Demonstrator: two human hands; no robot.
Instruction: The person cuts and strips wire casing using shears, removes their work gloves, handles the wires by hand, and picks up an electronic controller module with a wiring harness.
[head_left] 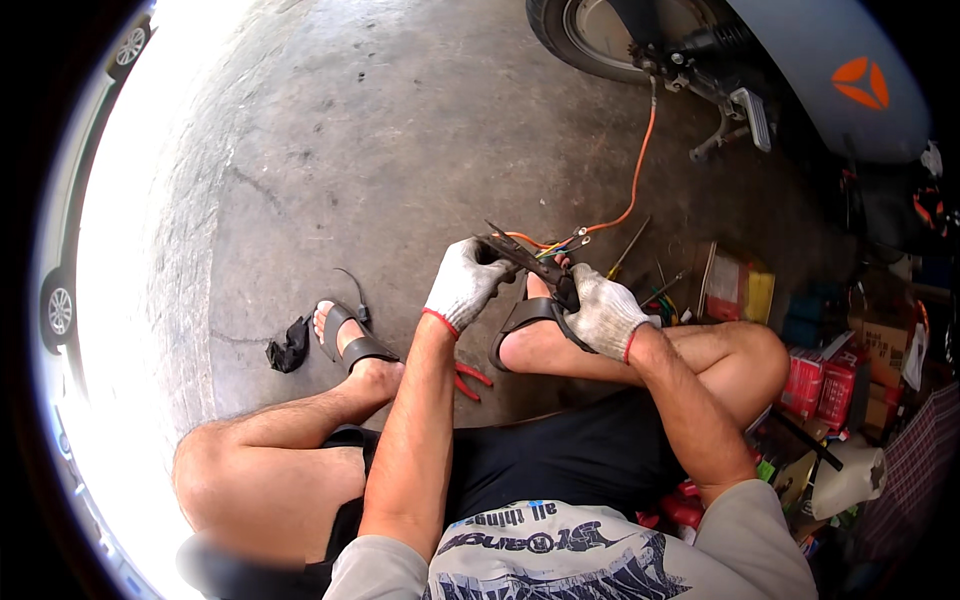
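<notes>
My left hand (467,283), in a white knit glove with a red cuff, pinches a dark strip-like piece (508,250) with a pointed end. My right hand (606,312), gloved alike, is closed around a black-handled tool (567,292) just to the right; its jaws are partly hidden, so I cannot tell its exact kind. Dark piece and tool meet or overlap between my hands, above my right foot. Beside them, thin coloured wires (551,248) and ring terminals (583,233) show. An orange cable (640,172) runs from there up to the motorbike.
A motorbike wheel (597,40) and footpeg (752,118) stand far right. Red-handled pliers (470,381) lie between my legs. A yellow-handled screwdriver (613,271) and a red and yellow box (738,290) are at right, near piled boxes (880,345). A crumpled black bag (290,346) lies left.
</notes>
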